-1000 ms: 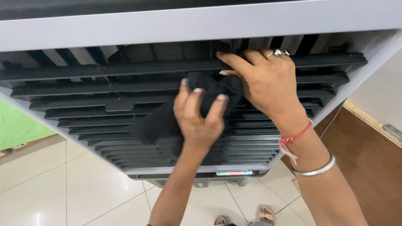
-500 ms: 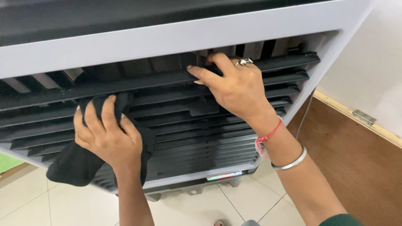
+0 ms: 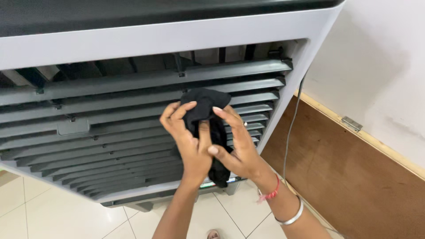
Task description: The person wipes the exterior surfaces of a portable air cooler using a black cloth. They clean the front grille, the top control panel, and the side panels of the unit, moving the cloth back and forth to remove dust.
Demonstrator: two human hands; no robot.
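- Both hands meet at centre of frame, in front of a big grey cooler (image 3: 177,37) w/ dark slats (image 3: 110,128).
- Left hand (image 3: 188,141): grip closed on a black cloth (image 3: 204,106), fingers curled over its left side, thumb pressed on the front.
- Right hand (image 3: 237,148): also gripping the cloth, from the right side; fingers bent round it, thumb pointing toward the left hand. The two hands touch or nearly touch (can't tell which).
- Cloth: bunched up betw. the hands, top of the wad sticking up above the fingertips, a tail hanging down below the palms, approx. centre frame. Looks just in front of the slats; whether it touches them, can't tell.
- Right wrist carries a red thread (image 3: 270,194) and a silver bangle (image 3: 290,217) (lower right of centre).
- Slats run across left and centre of frame, tilted, one stacked over another; pale grey frame above and on the right edge.
- A thin cable (image 3: 290,132) drops down beside the cooler's right edge.
- Right of frame: white wall (image 3: 380,66) up top, brown board (image 3: 345,177) below it w/ a light wood trim strip and a small metal hinge (image 3: 352,124).
- White tile floor (image 3: 53,212) at lower left; a toe of a sandal (image 3: 214,233) at the bottom edge.
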